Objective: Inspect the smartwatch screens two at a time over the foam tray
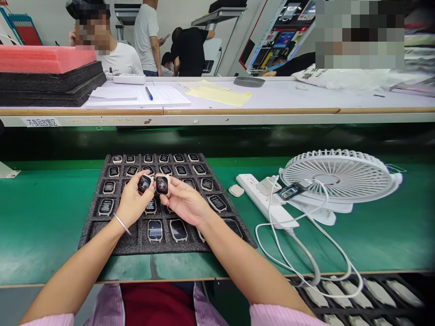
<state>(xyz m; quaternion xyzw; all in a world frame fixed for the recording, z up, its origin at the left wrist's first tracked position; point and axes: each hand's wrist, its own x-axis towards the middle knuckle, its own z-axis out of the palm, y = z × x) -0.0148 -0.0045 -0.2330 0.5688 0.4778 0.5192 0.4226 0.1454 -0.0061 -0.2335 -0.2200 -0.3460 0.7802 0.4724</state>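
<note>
My left hand (132, 202) pinches a small smartwatch body (144, 183) with a dark screen, held just above the tray. My right hand (183, 200) grips a second watch body (162, 184) right beside the first, the two nearly touching. Both hover over a black foam tray (91, 235) on the green bench mat. The tray's pockets hold several more watch bodies (154, 230), screens up. A thin bangle circles my left wrist.
A white power strip (261, 199) with white cables (306, 258) lies right of the tray, next to a tilted white fan (335, 174). Another tray of parts (356, 294) sits at the lower right. Behind a raised shelf with papers (136, 95) and foam sheets (47, 77), other people work.
</note>
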